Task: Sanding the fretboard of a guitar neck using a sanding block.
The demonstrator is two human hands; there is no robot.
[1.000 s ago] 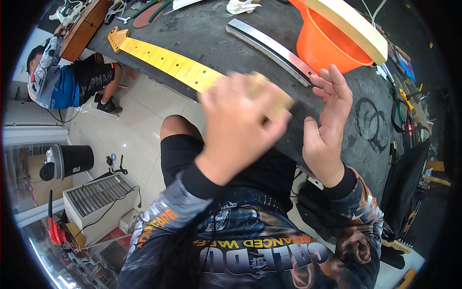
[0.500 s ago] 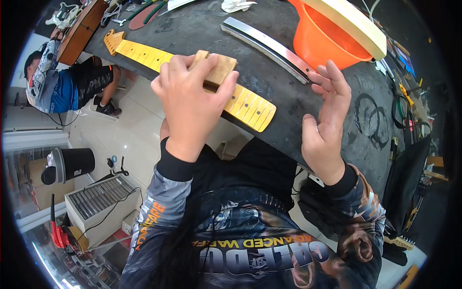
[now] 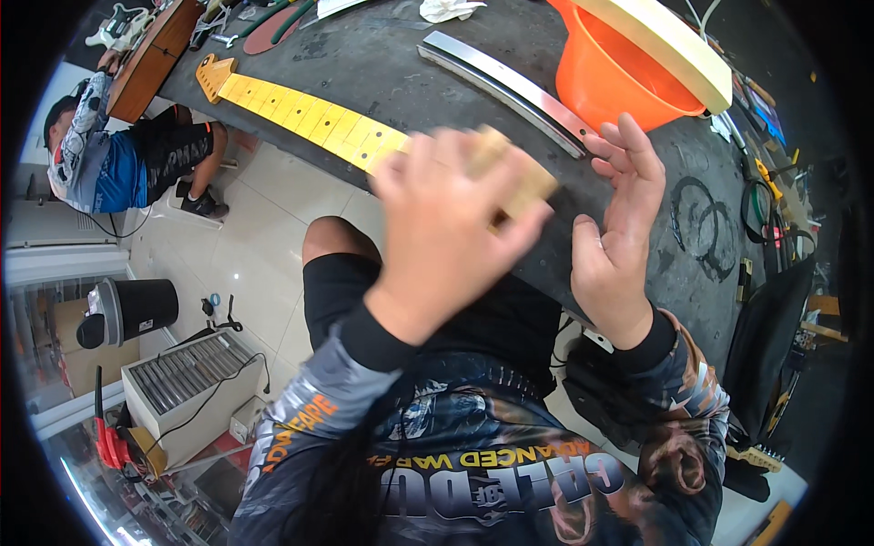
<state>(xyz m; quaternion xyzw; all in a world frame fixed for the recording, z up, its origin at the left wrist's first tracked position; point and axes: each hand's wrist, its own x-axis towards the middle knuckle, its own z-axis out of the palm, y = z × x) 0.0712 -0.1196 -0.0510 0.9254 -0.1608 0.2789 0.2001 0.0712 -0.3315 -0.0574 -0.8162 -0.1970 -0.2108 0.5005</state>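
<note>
Even daylight, strong fisheye distortion.
Left hand (image 3: pixel 446 227) motion-blurred; black vignette rings the frame; glare on pale floor tiles (image 3: pixel 246 246) at left.

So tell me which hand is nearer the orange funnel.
Right. The right hand has its fingertips just below the orange funnel; the left hand grips a wooden block farther left.

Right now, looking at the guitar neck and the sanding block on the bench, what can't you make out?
Head view only:
- Wooden block: mostly covered by the left hand and blurred; its underside is hidden.
- Yellow guitar neck: its near end is hidden under that hand.
- Right hand: whether its fingertips touch the metal bar is unclear.
- Orange bucket: cut off by the top edge.
</note>
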